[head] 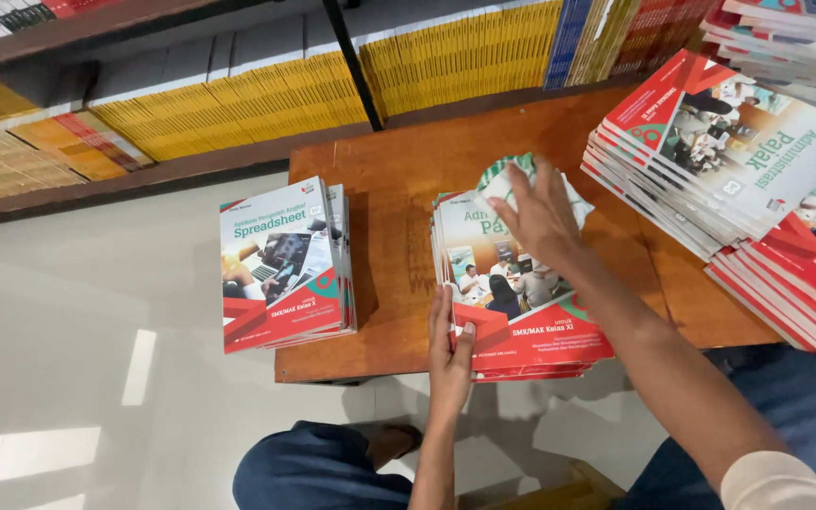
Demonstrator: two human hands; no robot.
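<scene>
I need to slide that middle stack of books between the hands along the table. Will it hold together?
Probably not as a block: the middle stack has glossy covers, so upper books may slip. It overhangs the table edge and looks heavy.

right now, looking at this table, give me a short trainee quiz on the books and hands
1. True or false: the left hand rests against the near left edge of the middle stack.
2. Where is the right hand? A) flat, fingers spread, above the middle stack B) on the left stack C) on the shelf
3. Fill in: the left stack juts over the table's ____ edge.

Key: 1 true; 2 A; 3 left
</scene>
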